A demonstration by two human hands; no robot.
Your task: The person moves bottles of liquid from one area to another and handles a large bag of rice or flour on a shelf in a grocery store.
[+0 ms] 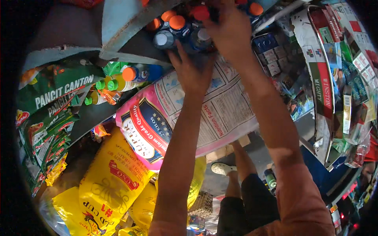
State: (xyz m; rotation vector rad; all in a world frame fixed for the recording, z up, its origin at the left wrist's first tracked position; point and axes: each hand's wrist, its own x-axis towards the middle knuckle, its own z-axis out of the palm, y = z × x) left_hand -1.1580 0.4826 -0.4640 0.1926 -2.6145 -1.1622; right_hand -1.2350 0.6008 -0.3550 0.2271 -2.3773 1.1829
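Note:
Several capped drink bottles stand together on a shelf at the top of the view. My left hand (192, 72) reaches up to them with its fingers apart; a fingertip is at a bottle with a white cap (164, 39). Beside that bottle are dark blue bottles with orange caps (177, 23) and another pale-capped bottle (202, 36). My right hand (231, 32) is over the bottles, next to a red bottle cap (200, 13). It is blurred, and its fingers are partly hidden, so its grip is unclear. Below both hands lies a pink and white 25-kilo sack (147, 129).
Yellow sacks (115, 180) stand at lower left, below hanging green noodle packs (59, 97). More bottles lie on a left shelf, one with an orange cap (130, 73). A cigarette rack (322, 88) curves along the right. The grey shelf edge (118, 44) juts out beside the bottles.

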